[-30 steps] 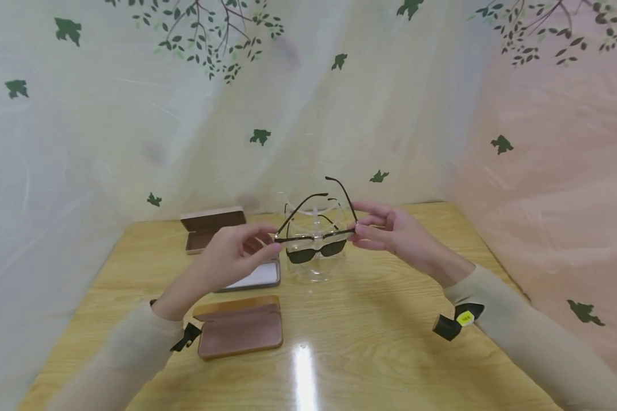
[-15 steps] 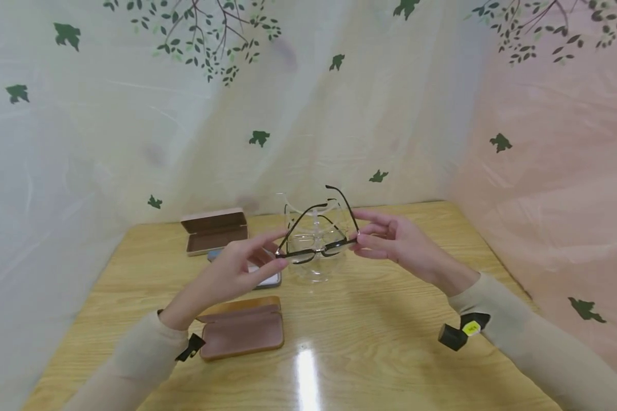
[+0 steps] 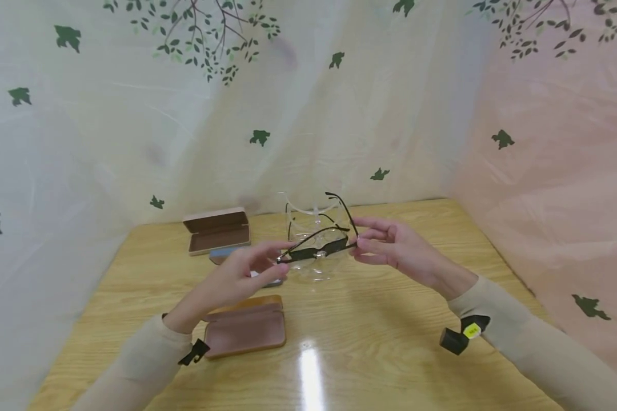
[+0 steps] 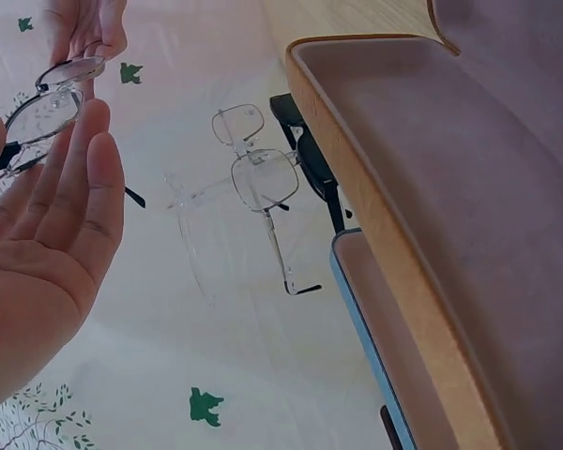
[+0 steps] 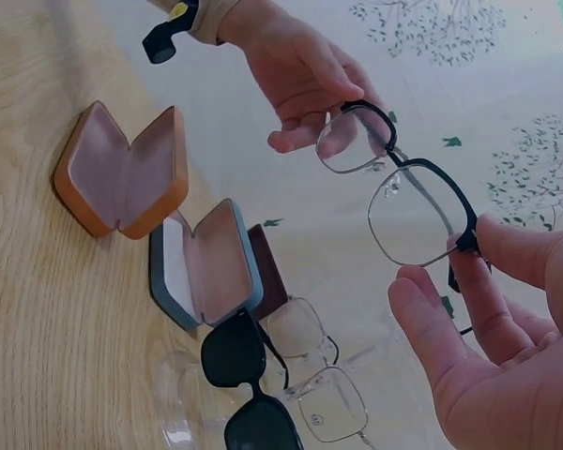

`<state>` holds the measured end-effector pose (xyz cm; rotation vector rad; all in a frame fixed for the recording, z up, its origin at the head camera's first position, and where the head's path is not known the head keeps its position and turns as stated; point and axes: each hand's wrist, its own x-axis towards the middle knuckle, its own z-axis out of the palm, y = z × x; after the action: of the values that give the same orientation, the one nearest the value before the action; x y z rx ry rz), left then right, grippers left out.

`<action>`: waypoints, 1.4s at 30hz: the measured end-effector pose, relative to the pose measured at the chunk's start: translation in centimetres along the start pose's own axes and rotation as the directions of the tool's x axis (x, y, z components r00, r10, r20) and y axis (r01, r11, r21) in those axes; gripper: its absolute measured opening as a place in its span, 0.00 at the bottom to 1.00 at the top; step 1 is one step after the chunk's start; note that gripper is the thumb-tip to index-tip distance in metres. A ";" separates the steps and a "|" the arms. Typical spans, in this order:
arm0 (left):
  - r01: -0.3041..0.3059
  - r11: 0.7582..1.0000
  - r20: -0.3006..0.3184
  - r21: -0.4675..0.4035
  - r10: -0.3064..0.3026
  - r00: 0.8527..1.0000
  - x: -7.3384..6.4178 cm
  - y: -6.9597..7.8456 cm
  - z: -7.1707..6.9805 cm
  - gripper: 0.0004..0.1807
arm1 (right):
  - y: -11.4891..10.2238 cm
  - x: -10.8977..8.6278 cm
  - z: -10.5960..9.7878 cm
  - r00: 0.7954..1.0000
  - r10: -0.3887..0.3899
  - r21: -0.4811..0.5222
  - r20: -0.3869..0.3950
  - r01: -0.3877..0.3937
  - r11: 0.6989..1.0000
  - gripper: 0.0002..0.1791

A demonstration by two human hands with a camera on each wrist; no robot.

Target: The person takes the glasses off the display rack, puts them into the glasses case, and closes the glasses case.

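Observation:
Both hands hold a pair of eyeglasses (image 5: 395,156) with a black upper rim and clear lenses, its temples unfolded and pointing away. My left hand (image 3: 236,277) pinches the left hinge corner between thumb and fingers. At the opposite corner, my right hand (image 3: 398,248) pinches the other hinge, its remaining fingers loosely spread. Below and behind the held pair in the head view, a clear display stand (image 3: 317,276) bears black sunglasses (image 5: 233,354) and thin wire-rimmed glasses (image 5: 333,405). The held pair overlaps the sunglasses in the head view.
Three opened glasses cases stand left of the display stand: an orange one (image 3: 244,335) nearest, a blue one (image 3: 225,252) partly behind my left hand, and a brown-lined one (image 3: 218,233) at the back. The wooden table (image 3: 391,354) meets a leaf-printed curtain (image 3: 200,125) behind.
Both hands have lowered the eyeglasses a little toward the stand. The temples have tipped downward, and the frame front now overlaps the sunglasses.

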<state>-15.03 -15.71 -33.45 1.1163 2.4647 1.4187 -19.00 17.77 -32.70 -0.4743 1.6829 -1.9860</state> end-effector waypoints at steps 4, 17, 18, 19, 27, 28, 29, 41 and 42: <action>0.053 0.998 0.008 -0.017 -0.053 0.999 -0.1 0.2 0.3 0.23 | 0.2 -0.1 0.0 1.000 -0.006 -0.037 -0.012 0.005 0.999 0.34; 0.011 0.995 0.026 -0.095 -0.008 1.000 0.2 0.5 0.7 0.19 | 0.9 0.1 -0.1 0.999 -0.032 -0.142 -0.026 0.028 0.989 0.30; 0.015 0.995 0.027 -0.095 -0.013 1.000 0.2 0.6 0.6 0.19 | 1.0 0.1 -0.1 0.999 -0.033 -0.141 -0.025 0.029 0.990 0.30; 0.024 0.995 0.027 -0.092 -0.021 0.999 0.1 0.6 0.6 0.20 | 1.0 0.1 -0.1 0.999 -0.033 -0.140 -0.026 0.029 0.990 0.30; 0.034 0.994 -0.009 -0.107 -0.036 0.999 0.1 1.8 0.7 0.19 | 1.0 0.0 0.1 0.998 -0.055 -0.177 -0.024 0.050 0.983 0.30; 0.028 0.993 -0.021 -0.113 -0.030 0.999 0.2 2.2 0.7 0.19 | 1.0 0.0 0.1 0.998 -0.061 -0.197 -0.022 0.055 0.979 0.31; 0.013 0.993 -0.033 -0.117 -0.017 0.999 0.3 2.5 0.7 0.18 | 1.0 0.0 0.1 0.997 -0.069 -0.215 -0.015 0.064 0.975 0.32; -0.061 0.972 -0.054 -0.226 0.050 0.997 0.9 1.5 0.7 0.18 | 0.3 -0.2 0.9 0.992 -0.115 -0.291 0.043 0.122 0.949 0.36; -0.062 0.968 -0.048 -0.243 0.052 0.998 0.9 1.4 0.8 0.18 | 0.3 -0.2 0.9 0.992 -0.118 -0.288 0.050 0.127 0.949 0.36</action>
<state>-14.63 -14.15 -32.52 1.1221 2.2207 1.7211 -18.33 17.13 -32.81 -0.7264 1.9785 -1.8078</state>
